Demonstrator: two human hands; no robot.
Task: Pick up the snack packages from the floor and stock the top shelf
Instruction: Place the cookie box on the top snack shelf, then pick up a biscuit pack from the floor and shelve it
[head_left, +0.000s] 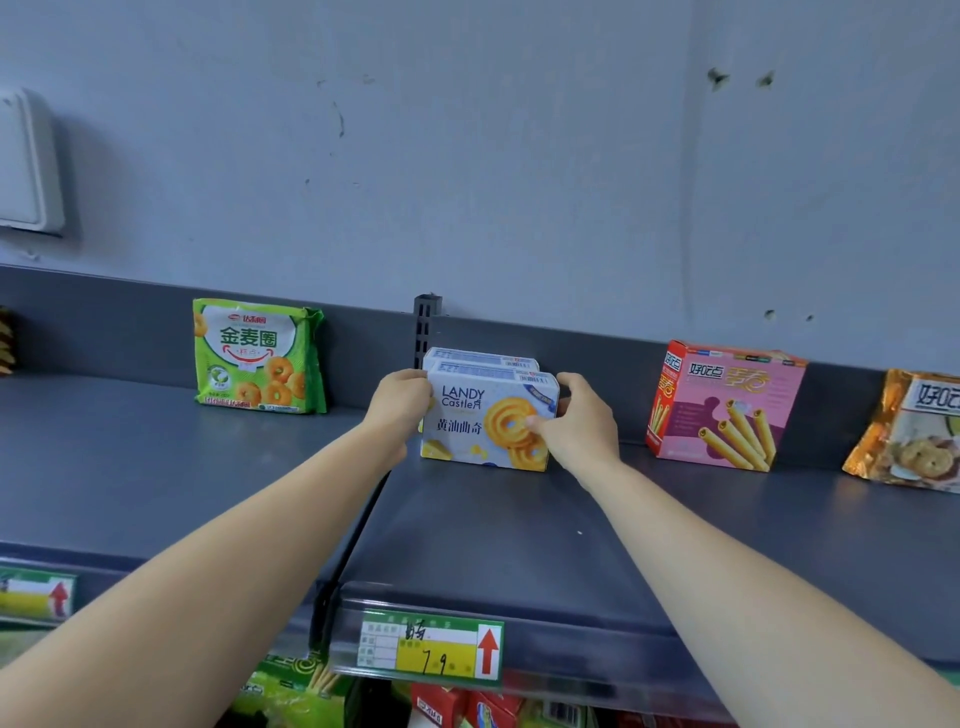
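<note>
Both of our hands grip the front Landy Castle butter-cookie box (480, 426), which stands upright at the centre of the frame on the dark grey top shelf (519, 545). Our left hand (400, 400) curls its fingers round the box's left edge. Our right hand (579, 423) grasps the right edge, with the thumb pressed on the printed cookie and the fingers wrapped over the upper corner. A rear box (478, 357) of the same kind stands touching the front one, with only its top strip showing, just before the slotted upright post (427, 322) at the shelf's back wall. Left of centre, a green cookie bag (260, 356) leans on the back wall, well apart from the boxes. At the right stands a pink egg-roll box (724, 405), and near it a gold cookie bag (909, 431) is cut off by the right edge of the frame. At lower centre, a price tag (431, 644) with a red arrow sits on the shelf's front rail.
</note>
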